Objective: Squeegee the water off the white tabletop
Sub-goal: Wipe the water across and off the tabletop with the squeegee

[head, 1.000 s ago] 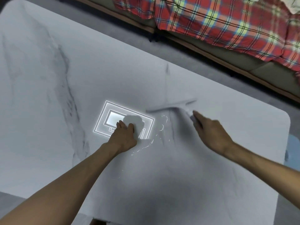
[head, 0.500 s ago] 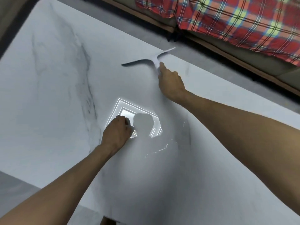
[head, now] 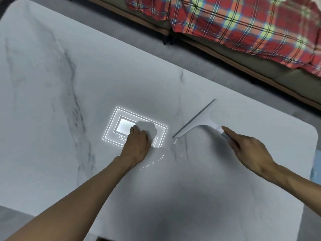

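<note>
A white marble-look tabletop (head: 69, 153) fills the view. My right hand (head: 250, 152) grips the handle of a white squeegee (head: 199, 120), whose grey blade lies slanted on the table right of centre. Thin streaks of water (head: 161, 157) glisten just below the blade's lower end. My left hand (head: 137, 145) presses a crumpled white cloth (head: 147, 127) onto the table beside the water. The cloth partly covers a bright reflection of a ceiling light (head: 119, 126).
A sofa with a red plaid blanket (head: 234, 20) runs along the far side, across a strip of grey floor (head: 156, 54). The table's rounded right corner (head: 312, 134) lies close to my right hand.
My right hand has pulled the squeegee from the table's far edge back toward me, beside the water streaks. My left hand stays on the cloth.
</note>
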The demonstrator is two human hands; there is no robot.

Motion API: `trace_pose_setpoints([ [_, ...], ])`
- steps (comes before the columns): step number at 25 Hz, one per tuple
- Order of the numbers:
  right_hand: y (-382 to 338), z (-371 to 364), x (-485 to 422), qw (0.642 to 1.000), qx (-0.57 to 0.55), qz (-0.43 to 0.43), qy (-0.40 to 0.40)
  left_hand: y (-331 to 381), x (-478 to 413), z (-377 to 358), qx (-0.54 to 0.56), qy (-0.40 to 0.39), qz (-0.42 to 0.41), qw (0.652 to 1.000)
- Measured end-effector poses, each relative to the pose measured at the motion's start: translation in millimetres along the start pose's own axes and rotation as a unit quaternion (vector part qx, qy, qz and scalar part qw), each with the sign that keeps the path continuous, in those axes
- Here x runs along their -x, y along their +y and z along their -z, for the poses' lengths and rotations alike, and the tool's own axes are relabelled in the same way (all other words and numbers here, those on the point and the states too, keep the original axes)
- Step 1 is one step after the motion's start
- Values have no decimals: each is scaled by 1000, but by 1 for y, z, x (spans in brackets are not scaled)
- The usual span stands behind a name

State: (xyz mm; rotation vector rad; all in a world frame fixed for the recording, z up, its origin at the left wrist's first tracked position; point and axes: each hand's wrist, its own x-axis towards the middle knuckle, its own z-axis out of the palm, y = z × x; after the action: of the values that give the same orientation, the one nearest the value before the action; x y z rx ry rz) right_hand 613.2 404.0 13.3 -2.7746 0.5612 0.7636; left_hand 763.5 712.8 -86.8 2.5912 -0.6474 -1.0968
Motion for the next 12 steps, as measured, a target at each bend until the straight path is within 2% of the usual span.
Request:
trace_pose_setpoints([
  [3,0,18,-39,993,-63,-37,89,13,-7,-4,-32,-42,38,998],
  [5,-13,27,-86,982,-122,-86,115,14,-12,-3,-55,-51,51,996],
  [8,-33,29,-127,967,-188,-135,108,13,-16,-2,-81,-48,49,994],
  [12,-38,-5,-70,979,-135,-136,67,19,-18,-4,-77,-61,48,994],
])
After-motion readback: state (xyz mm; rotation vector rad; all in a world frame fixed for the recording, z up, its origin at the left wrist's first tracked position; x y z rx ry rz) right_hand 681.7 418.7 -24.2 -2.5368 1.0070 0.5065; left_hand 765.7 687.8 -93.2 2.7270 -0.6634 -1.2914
